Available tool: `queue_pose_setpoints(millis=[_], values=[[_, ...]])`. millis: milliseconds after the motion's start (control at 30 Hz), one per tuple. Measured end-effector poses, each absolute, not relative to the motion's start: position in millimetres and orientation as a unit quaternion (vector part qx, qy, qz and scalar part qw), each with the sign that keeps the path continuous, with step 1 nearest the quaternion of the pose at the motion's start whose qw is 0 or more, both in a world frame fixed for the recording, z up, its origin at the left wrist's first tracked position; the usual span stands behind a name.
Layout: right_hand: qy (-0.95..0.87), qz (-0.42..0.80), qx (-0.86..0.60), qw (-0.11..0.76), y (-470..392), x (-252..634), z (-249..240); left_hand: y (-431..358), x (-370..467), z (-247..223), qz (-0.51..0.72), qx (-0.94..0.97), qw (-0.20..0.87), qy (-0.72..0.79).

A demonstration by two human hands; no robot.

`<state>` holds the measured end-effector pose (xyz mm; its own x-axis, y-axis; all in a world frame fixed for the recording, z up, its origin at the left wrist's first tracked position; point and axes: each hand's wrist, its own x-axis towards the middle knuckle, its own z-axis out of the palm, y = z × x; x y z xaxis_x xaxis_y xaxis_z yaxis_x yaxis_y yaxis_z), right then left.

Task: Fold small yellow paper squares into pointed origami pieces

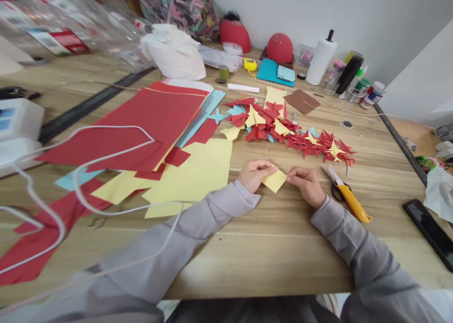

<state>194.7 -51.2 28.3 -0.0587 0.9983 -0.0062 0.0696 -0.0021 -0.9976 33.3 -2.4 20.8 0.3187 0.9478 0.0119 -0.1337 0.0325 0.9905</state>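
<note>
A small square of yellow paper (275, 181) is held up between my two hands, just above the wooden table. My left hand (255, 174) pinches its upper left edge, thumb on top. At the right corner, the fingertips of my right hand (307, 184) are closed on the same paper. Beyond my hands lies a long heap of folded paper stars (264, 124), mostly red with some yellow and light blue. An orange-yellow utility knife (354, 202) rests right of my right hand, its handle partly over a pair of dark-handled scissors (339, 191).
Large red sheets (141, 124) and yellow sheets (201, 172) cover the left side, with a white cable (106, 160) across them. A phone (430, 231) lies at the right. A paper roll (320, 61), bottles and a tape measure (250, 65) stand at the back.
</note>
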Motion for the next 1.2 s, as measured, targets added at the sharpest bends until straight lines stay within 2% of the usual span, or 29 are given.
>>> queue_pose_setpoints(millis=[267, 600, 900, 1200], values=[[-0.542, 0.495, -0.500, 0.460, -51.9, 196.0, 27.0, -2.4, 32.5, 18.9, 0.441, 0.536, 0.610, 0.383], [-0.609, 0.433, -0.509, 0.427, -51.5, 196.8, 22.3, -8.3, 34.7, 19.6, 0.426, 0.698, 0.496, 0.291], [-0.547, 0.468, -0.518, 0.461, -52.7, 193.0, 27.7, -9.1, 34.4, 16.6, 0.401, 0.698, 0.513, 0.300], [-0.555, 0.480, -0.512, 0.446, -51.5, 194.6, 22.8, -9.3, 32.6, 19.7, 0.382, 0.711, 0.518, 0.284]])
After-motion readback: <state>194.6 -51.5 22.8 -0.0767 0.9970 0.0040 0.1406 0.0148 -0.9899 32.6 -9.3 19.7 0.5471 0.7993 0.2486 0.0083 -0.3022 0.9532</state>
